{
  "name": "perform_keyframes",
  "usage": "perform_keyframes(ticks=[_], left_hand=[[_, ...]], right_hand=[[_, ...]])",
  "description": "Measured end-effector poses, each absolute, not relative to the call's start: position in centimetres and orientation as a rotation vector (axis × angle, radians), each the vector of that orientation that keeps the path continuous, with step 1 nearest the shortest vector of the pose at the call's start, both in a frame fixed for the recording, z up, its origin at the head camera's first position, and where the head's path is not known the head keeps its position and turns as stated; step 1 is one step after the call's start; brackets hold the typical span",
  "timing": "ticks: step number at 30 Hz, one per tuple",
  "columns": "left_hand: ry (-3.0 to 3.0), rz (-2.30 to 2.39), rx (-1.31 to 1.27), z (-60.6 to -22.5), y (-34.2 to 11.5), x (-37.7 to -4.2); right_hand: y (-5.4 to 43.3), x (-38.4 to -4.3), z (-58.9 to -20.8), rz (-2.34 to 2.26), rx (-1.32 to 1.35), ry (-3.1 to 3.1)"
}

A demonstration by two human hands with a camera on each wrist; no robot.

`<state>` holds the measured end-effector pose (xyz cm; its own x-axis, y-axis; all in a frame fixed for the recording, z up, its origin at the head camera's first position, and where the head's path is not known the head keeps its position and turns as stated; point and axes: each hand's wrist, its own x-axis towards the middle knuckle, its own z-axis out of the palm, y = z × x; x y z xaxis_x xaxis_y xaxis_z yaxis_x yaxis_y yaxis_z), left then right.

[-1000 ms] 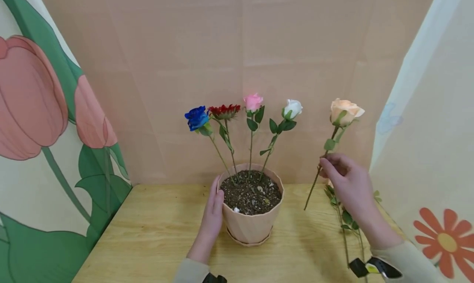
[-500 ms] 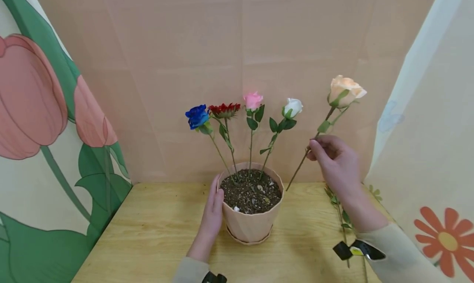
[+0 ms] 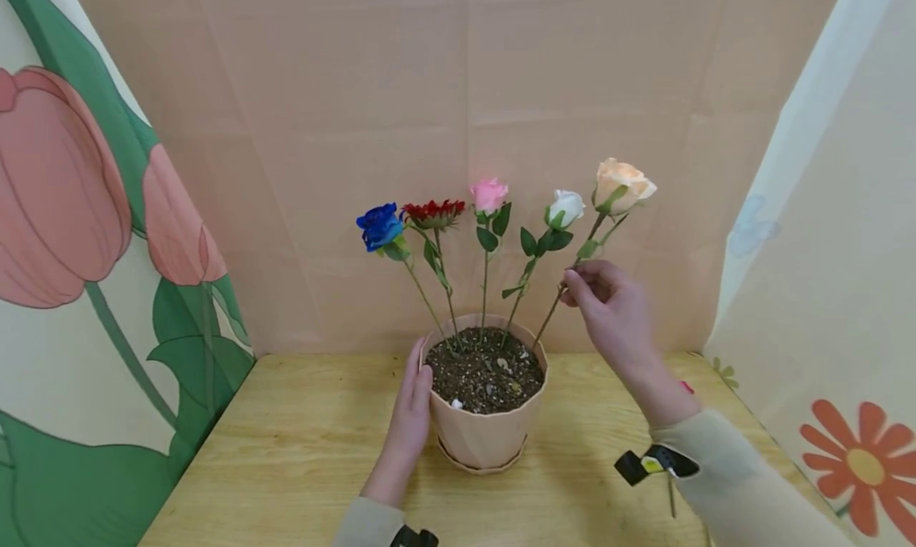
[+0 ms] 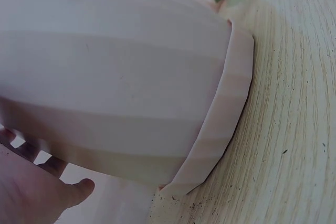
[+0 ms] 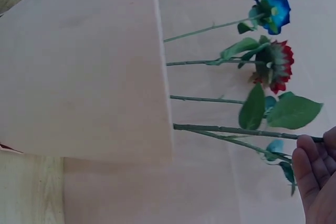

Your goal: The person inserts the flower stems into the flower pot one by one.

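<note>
My right hand [image 3: 617, 316] pinches the stem of a peach rose [image 3: 622, 188]. The stem leans right, its lower end at the right rim of the pale pink flower pot [image 3: 483, 440]. My left hand [image 3: 411, 412] rests along the pot's left side with fairly straight fingers. Dark soil [image 3: 487, 380] fills the pot. A blue rose [image 3: 381, 227], a red flower [image 3: 434, 215], a pink rose [image 3: 490, 197] and a white rose [image 3: 566, 210] stand in it. In the right wrist view, the held stem [image 5: 236, 130] crosses behind the rim, which hides its tip.
Beneath the pot is a matching saucer [image 3: 481, 469] on the wooden table [image 3: 300, 451]. My right forearm mostly hides what lies on the right; a stem end [image 3: 673, 499] and a pink bit [image 3: 686, 387] show. A plain backdrop [image 3: 343, 94] and printed side walls enclose the table.
My right hand has carried the peach rose up and leftward from the table's right side to the pot's right rim. My left hand has stayed against the pot.
</note>
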<state>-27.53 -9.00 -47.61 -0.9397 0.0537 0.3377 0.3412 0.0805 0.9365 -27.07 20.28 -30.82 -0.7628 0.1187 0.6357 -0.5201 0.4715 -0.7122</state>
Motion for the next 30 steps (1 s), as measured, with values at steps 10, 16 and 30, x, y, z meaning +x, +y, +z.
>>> perform_keyframes(ticks=[10,16,30], left_hand=[[-2.132,-1.96,-0.426,-47.8,-9.0,-27.7],[-2.138,-1.941,-0.42,-47.9,-8.9,-27.7],[-2.141,-1.944,-0.404,-47.8,-9.0,-27.7]], right_hand=[[19.6,-28.5,-32.2,1.347,0.347,-2.125],[19.5,-29.3,-32.9,1.28,0.328,-2.165],[19.2,-30.0,-34.6,1.199,0.31,-2.249]])
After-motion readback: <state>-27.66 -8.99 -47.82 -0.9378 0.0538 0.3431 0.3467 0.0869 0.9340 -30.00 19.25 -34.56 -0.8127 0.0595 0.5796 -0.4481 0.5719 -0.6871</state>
